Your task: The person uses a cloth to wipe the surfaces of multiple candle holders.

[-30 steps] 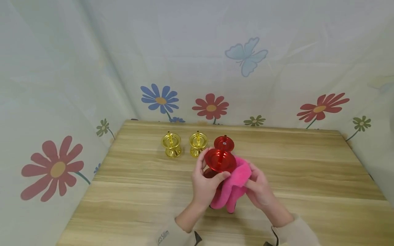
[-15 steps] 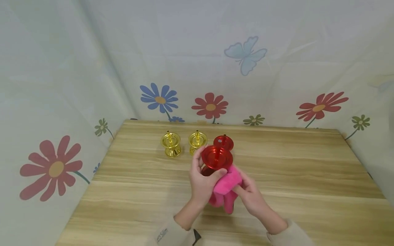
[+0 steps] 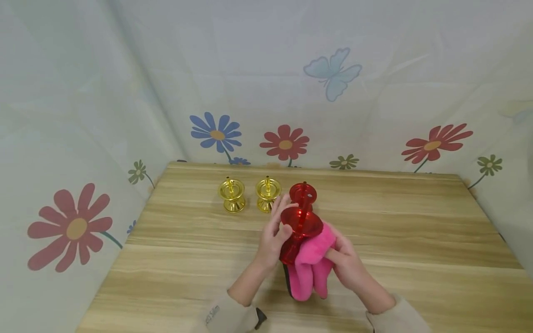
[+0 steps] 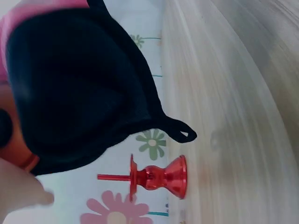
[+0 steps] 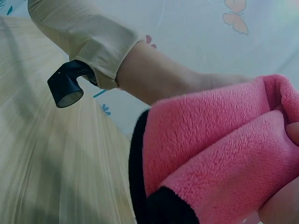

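Observation:
A shiny red candle holder (image 3: 302, 223), with a wide dish and a centre spike, is held up over the table in the head view. My left hand (image 3: 270, 236) holds it by the dish, thumb on the near rim and fingers along the far left side. My right hand (image 3: 349, 263) pinches a fluffy pink cloth (image 3: 316, 249) against the holder's right side, under the dish. The cloth's lower folds hang down. In the left wrist view, its black side with a loop (image 4: 84, 88) hides most of the held holder. Pink pile with black trim fills much of the right wrist view.
Two gold candle holders (image 3: 231, 194) and a second red candle holder (image 3: 303, 192) stand in a row toward the back of the wooden table (image 3: 408, 222). A white curtain (image 3: 250, 60) printed with flowers rises behind and on the left.
The held candle holder and cloth shifted left, then back right and a little lower. My left fingers have moved and straightened along the dish, and more of the holder's red base shows.

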The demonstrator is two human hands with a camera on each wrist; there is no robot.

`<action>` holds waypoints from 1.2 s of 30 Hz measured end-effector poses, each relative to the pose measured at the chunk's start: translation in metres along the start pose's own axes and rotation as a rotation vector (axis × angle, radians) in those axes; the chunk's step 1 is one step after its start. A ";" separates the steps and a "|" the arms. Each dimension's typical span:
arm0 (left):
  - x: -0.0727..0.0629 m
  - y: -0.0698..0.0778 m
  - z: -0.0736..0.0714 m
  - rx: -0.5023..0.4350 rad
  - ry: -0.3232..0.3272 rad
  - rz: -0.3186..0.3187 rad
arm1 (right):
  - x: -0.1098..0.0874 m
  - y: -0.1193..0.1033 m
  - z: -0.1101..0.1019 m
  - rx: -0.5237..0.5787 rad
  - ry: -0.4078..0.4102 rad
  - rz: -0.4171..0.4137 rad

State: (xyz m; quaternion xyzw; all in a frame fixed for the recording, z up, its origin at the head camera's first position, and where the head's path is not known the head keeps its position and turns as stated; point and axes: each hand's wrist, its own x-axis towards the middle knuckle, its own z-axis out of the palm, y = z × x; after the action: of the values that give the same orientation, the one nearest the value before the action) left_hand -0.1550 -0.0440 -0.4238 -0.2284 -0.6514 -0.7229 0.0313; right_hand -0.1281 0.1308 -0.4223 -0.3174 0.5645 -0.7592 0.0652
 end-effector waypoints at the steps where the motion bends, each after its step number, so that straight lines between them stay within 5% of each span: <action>1: 0.001 0.000 -0.002 -0.010 -0.021 -0.016 | 0.000 -0.001 -0.001 0.014 -0.010 0.007; 5: 0.003 0.001 -0.005 -0.011 -0.006 -0.072 | -0.001 -0.001 -0.004 0.047 -0.015 0.021; 11: 0.000 0.016 0.002 0.216 0.248 -0.138 | -0.002 0.000 -0.006 -0.095 0.146 0.074; 14: -0.003 0.024 0.007 0.296 0.228 -0.156 | -0.002 0.001 -0.006 -0.230 0.236 0.100; 17: -0.004 0.028 0.012 0.266 0.193 -0.162 | -0.002 0.004 -0.005 -0.269 0.253 0.075; 23: -0.002 0.019 0.015 -0.005 0.204 -0.137 | -0.002 0.006 -0.006 -0.027 0.149 -0.025; 27: -0.002 0.009 0.012 -0.095 0.149 -0.077 | -0.001 0.004 -0.008 0.104 0.077 -0.063; 32: 0.006 0.000 0.004 -0.066 0.075 -0.037 | -0.001 0.004 -0.011 0.151 0.049 -0.058; 36: 0.013 0.007 -0.001 0.136 0.147 -0.101 | -0.002 0.005 -0.014 0.081 0.122 -0.006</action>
State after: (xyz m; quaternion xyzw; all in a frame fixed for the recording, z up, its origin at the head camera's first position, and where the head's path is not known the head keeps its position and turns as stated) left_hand -0.1641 -0.0430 -0.4129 -0.1391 -0.7055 -0.6925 0.0581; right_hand -0.1359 0.1416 -0.4295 -0.2694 0.5351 -0.7996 0.0409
